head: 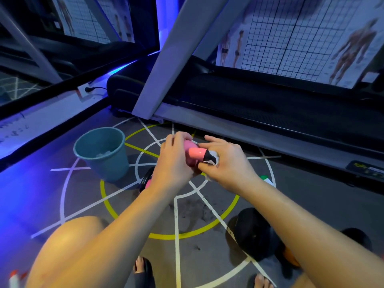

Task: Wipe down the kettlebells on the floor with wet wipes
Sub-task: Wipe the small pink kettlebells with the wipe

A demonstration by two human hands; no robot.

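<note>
A small pink kettlebell (194, 153) with a black handle is lifted above the floor at the middle of the view. My left hand (173, 163) grips its pink body from the left. My right hand (227, 163) pinches a white wet wipe (214, 160) around the black handle at the kettlebell's right end. A second kettlebell (146, 180), black and pink, stands on the floor under my left wrist, mostly hidden. A black kettlebell (254, 233) sits on the floor at the lower right, partly behind my right forearm.
A teal bucket (91, 151) with crumpled wipes inside stands left of my hands. A treadmill (270, 113) runs along the far side, its grey upright slanting overhead. A wet wipe pack (267, 180) lies beyond my right wrist. My knees and sandalled feet fill the bottom edge.
</note>
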